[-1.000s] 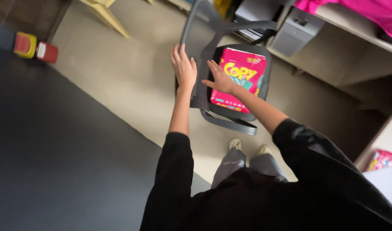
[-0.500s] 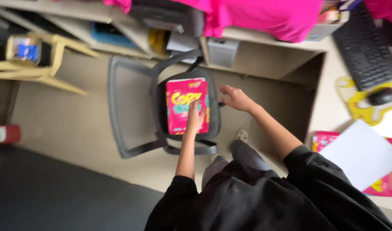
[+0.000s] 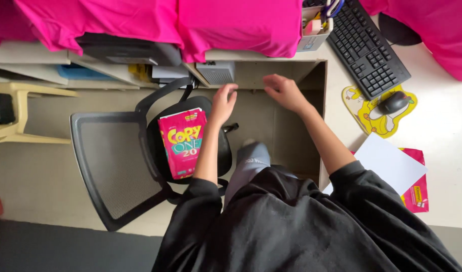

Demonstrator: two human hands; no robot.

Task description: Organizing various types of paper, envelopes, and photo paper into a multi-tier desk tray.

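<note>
A pink ream of paper (image 3: 183, 143) lies on the black seat of a mesh-backed office chair (image 3: 115, 166). My left hand (image 3: 224, 102) hovers just right of the ream, above the seat's edge, fingers loosely curled and holding nothing. My right hand (image 3: 283, 91) is raised over the open space under the white desk (image 3: 442, 136), fingers apart and empty. Both arms wear black sleeves. My legs and one grey shoe (image 3: 252, 151) show below.
On the desk lie a black keyboard (image 3: 367, 45), a mouse (image 3: 393, 102) on a yellow mouse pad, a white sheet (image 3: 389, 163) over a pink packet (image 3: 416, 191). Pink cloth (image 3: 231, 25) drapes along the top. A yellow wooden chair (image 3: 19, 116) stands at left.
The view has swung right, bringing the desk into sight. My left hand has come off the ream and moved right; my right hand has lifted toward the desk opening.
</note>
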